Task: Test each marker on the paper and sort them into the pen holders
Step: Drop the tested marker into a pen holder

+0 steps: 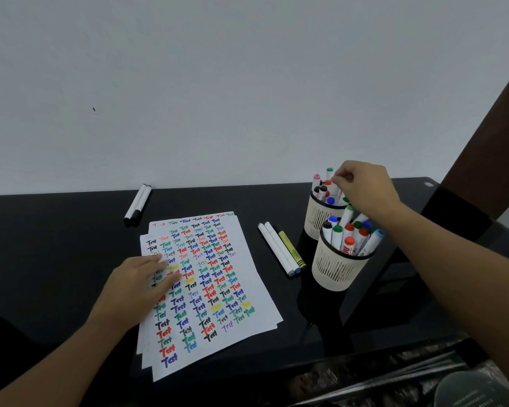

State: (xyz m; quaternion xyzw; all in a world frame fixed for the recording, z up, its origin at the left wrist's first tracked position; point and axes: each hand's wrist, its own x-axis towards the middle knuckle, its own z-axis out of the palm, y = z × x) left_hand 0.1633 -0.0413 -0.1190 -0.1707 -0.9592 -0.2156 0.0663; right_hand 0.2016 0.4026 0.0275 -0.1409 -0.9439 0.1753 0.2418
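Red-capped marker (330, 185) pinched in right-hand grip (362, 186) above far holder (321, 214), left hand (141, 282) flat on paper (218, 289)

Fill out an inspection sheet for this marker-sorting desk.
Surface: black glossy table, against a white wall.
Job's things: paper stack covered in coloured "Test" marks; far pen holder and near pen holder, both full of markers; two black-capped markers loose behind the paper; three markers loose between paper and holders.
Clutter: nothing seen.
Grips: left hand flat on the paper; right hand pinches a marker in the far holder.
Cables: nothing seen.
Surroundings: brown post at right.
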